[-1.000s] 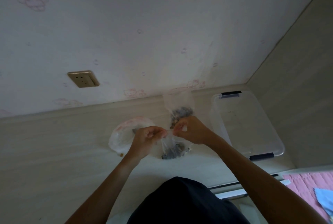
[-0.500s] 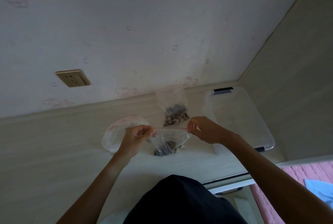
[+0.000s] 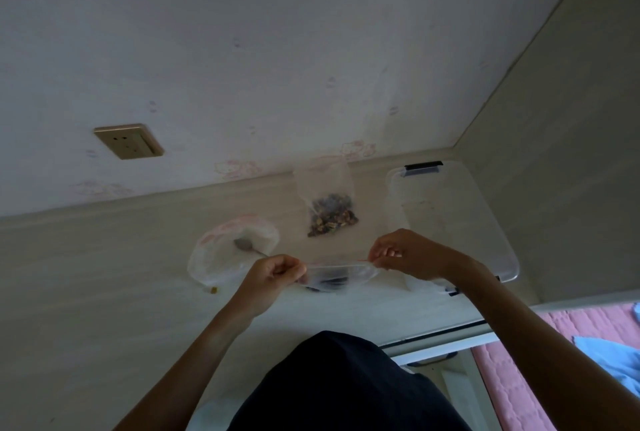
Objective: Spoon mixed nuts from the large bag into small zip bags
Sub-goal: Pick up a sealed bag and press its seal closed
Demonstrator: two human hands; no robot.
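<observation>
A small clear plastic zip bag [image 3: 337, 277] holding a few dark nuts is shown at the centre of the frame, stretched level between two hands just above the pale wood-grain counter [image 3: 104, 292]. Its left end is pinched in the closed grip of the left hand [image 3: 273, 274], and its right end is pinched between thumb and fingertips of the right hand [image 3: 405, 254]; a thin red zip line is seen along the top edge. A second clear zip bag of mixed nuts [image 3: 329, 208] is laid flat on the counter above centre, near the wall. A large, nearly spent clear bag with a pink printed rim [image 3: 221, 257] is laid left of centre, with a metal spoon [image 3: 247, 245] resting in it. A clear plastic storage box with dark latches [image 3: 460, 222] is placed right of centre, beside the right hand. A brass-coloured wall socket [image 3: 128, 140] is mounted at the upper left.
</observation>
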